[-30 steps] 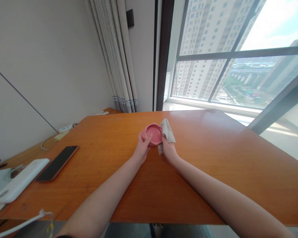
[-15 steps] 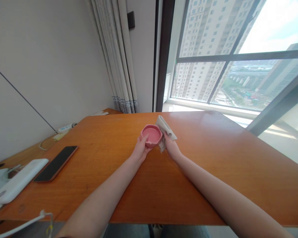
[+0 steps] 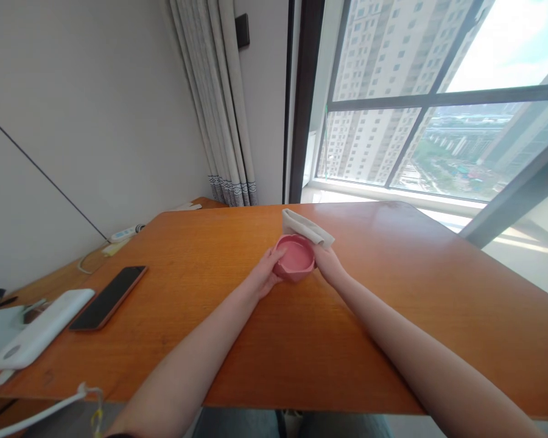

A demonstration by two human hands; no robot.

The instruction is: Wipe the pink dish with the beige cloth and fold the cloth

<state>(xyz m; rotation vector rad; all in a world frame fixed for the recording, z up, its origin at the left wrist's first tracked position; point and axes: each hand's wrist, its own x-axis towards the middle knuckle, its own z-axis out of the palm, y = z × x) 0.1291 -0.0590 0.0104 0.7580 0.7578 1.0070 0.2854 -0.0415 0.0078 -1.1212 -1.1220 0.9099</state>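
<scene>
A small pink bowl (image 3: 296,257) with a faceted rim is tilted toward me above the wooden table. My left hand (image 3: 267,272) grips its left side, the thumb over the rim and the fingers underneath. On the bowl's far right side, my right hand (image 3: 327,263) is closed on a folded pale cloth (image 3: 307,227). The cloth lies along the bowl's far edge. Most of the right hand's fingers are hidden behind the bowl and cloth.
The orange-brown table (image 3: 201,243) spreads around both arms. To the left lie a dark phone (image 3: 109,298) and a white power bank (image 3: 43,328) with a cable. A power strip (image 3: 126,233) sits by the wall, and a white cable (image 3: 41,415) hangs near the front edge.
Both hands have shifted slightly right with the bowl. The cloth has moved from the bowl's right side to its far edge, and the right hand is now closer to the bowl.
</scene>
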